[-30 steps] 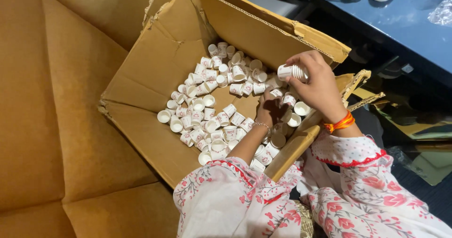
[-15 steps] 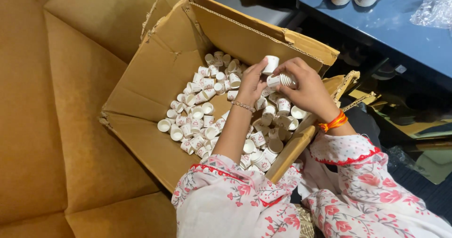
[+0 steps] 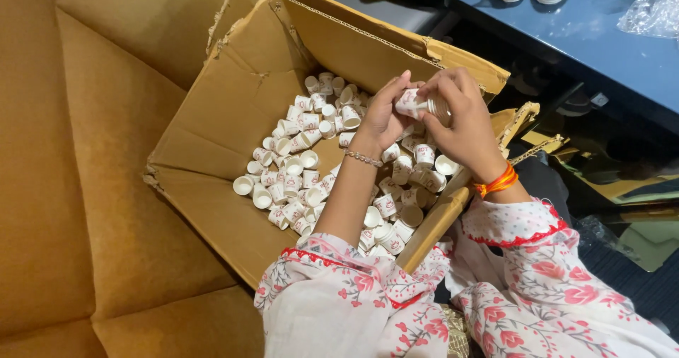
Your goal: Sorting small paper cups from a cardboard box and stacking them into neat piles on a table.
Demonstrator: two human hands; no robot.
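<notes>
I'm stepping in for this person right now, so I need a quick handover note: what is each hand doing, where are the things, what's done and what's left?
Left hand: holds one small paper cup by the fingertips.
Right hand: grip on a short nested stack of cups, which the single cup meets.
Both hands are above the open cardboard box.
Done: a few cups nested.
Left: many loose cups lying unstacked in the box.
</notes>
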